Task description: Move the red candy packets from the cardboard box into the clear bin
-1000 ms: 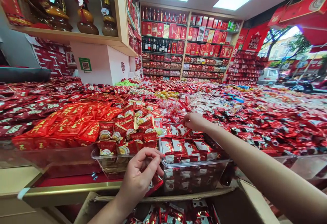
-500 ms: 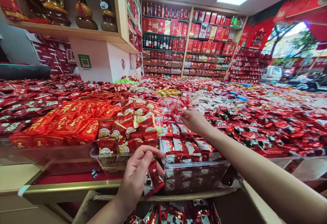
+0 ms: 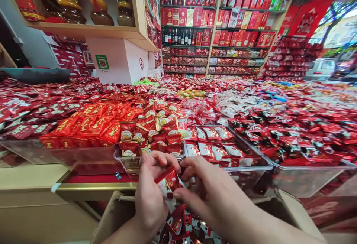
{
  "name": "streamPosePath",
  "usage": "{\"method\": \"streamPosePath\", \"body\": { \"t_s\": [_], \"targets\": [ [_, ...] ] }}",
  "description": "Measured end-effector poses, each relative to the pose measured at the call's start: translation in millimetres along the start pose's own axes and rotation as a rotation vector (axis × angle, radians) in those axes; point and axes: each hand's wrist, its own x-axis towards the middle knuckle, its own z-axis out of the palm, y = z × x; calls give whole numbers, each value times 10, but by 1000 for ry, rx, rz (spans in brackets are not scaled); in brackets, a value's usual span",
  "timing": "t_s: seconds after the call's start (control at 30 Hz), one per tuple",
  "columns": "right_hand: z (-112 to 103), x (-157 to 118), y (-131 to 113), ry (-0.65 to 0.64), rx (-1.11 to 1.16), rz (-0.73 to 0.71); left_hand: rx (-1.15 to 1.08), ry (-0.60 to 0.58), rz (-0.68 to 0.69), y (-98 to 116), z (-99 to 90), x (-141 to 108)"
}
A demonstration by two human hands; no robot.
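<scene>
Above an open cardboard box (image 3: 115, 207), my left hand (image 3: 150, 194) is curled round a small red-and-white candy packet (image 3: 166, 184). My right hand (image 3: 216, 188) has closed in from the other side, its thumb on the packet and its fingers bent. Whether further packets sit inside my palms is hidden. Loose red-and-white candy packets (image 3: 192, 227) lie in the box below. Just beyond my hands stands a clear plastic bin (image 3: 251, 169), with similar packets (image 3: 213, 149) lined up in rows.
Left of that bin is another with durian candy packets (image 3: 152, 136), then bright red packets (image 3: 89, 125). Dark red and black packets (image 3: 290, 140) fill the bin on the right. A gold-edged counter (image 3: 92, 187) runs in front. Shelves (image 3: 214, 32) line the back wall.
My right hand has come back from over the bin rows to meet my left hand at the packet. My view has shifted somewhat, and the bin's rows show more fully.
</scene>
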Motion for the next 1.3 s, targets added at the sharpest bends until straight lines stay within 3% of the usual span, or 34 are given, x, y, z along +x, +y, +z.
{"method": "streamPosePath", "body": {
  "t_s": [0.1, 0.17, 0.3, 0.37, 0.5, 0.73, 1.0, 1.3],
  "targets": [
    [-6, -70, 19, 17, 130, -3, 40, -67, -34, -8, -1, -76],
    [-159, -23, 71, 34, 192, 16, 100, -89, 41, -13, -34, -54],
    [-576, 302, 377, 209, 159, 127, 327, -175, 243, -72, -158, 93],
    [-680, 495, 577, 180, 134, 278, 466, -237, 255, -122, -219, 141],
    [-620, 716, 774, 11, 16, 495, 644, -332, 281, -204, -294, 125],
    [-546, 718, 683, -158, -164, 504, 920, -489, 494, -200, -353, 75],
    [-588, 736, 658, -231, -307, 450, 990, -525, 574, -144, -303, 107],
    [-421, 799, 689, -151, -418, 372, 998, -567, 620, -152, -306, 129]
  ]
}}
